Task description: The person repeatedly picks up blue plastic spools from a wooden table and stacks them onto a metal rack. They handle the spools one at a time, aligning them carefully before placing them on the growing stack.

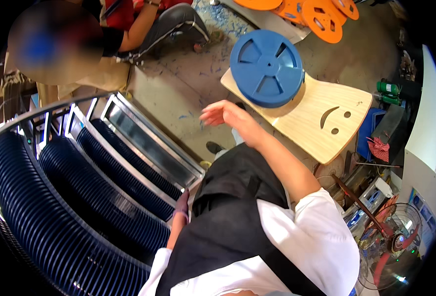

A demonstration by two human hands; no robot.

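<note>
My right hand (225,114) is raised over the floor in the middle, fingers stretched out and holding nothing. Just beyond it to the right, a round blue plastic reel (268,69) with cut-out slots lies on a pale wooden chair (343,106); hand and reel are apart. My left hand (182,206), in a purplish glove, rests with extended fingers along the end of a metal rack (144,135); its palm side is hidden. Curved rows of dark blue discs (99,182), packed on edge, fill that rack on the left.
Orange reels (321,19) are piled at the far right. A person (171,27) sits at the far left, near blue scraps (223,17) on the floor. A standing fan (390,244) and green bottle-like objects (388,89) are on my right.
</note>
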